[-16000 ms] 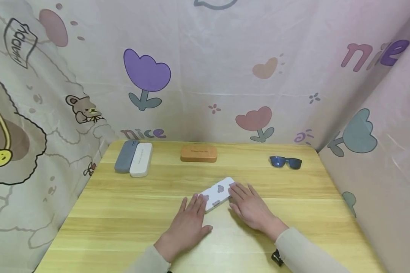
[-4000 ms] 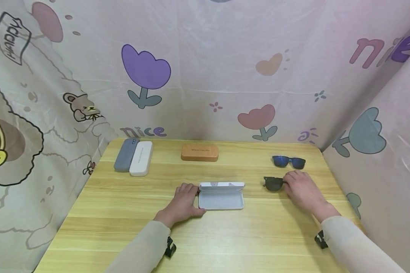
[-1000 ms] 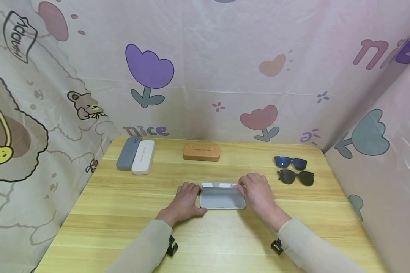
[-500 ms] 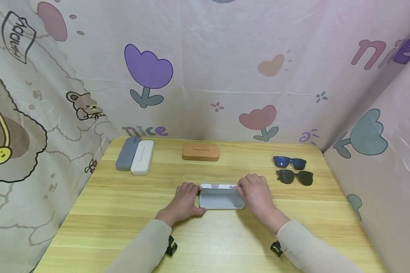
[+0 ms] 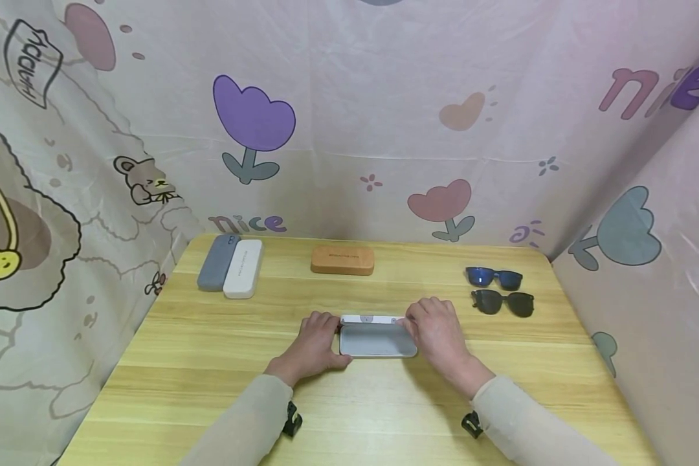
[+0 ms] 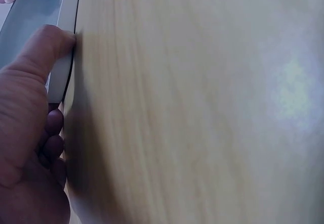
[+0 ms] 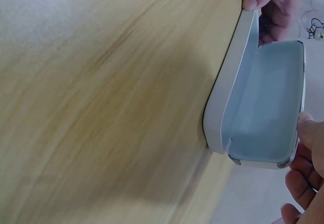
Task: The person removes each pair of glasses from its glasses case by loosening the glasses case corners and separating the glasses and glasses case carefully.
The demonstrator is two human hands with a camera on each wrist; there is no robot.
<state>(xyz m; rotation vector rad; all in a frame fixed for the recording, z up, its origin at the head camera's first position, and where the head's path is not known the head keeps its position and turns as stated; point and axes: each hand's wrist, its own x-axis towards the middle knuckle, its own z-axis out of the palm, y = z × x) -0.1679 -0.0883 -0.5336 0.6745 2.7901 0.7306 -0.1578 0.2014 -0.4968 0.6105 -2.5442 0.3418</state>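
Observation:
A white glasses case with a grey-blue inside lies unfolded and bare at mid-table. Its lid, printed with a small animal figure, stands raised along the back. My left hand grips the left end. In the left wrist view its thumb presses the case's front wall. My right hand pinches the lid's free edge near the right end, and the right wrist view shows the thumb there. Black sunglasses rest right of this hand, just in front of blue-lensed sunglasses.
At the back left a blue-grey glasses case lies against a white one. A brown case sits near the table's back edge. Printed cloth hangs behind and along both sides of the wooden table.
The patterned case, slanted and closed at first, has been squared and opened. The black sunglasses were set by the blue pair. My right hand moved to the lid, which tips slightly forward.

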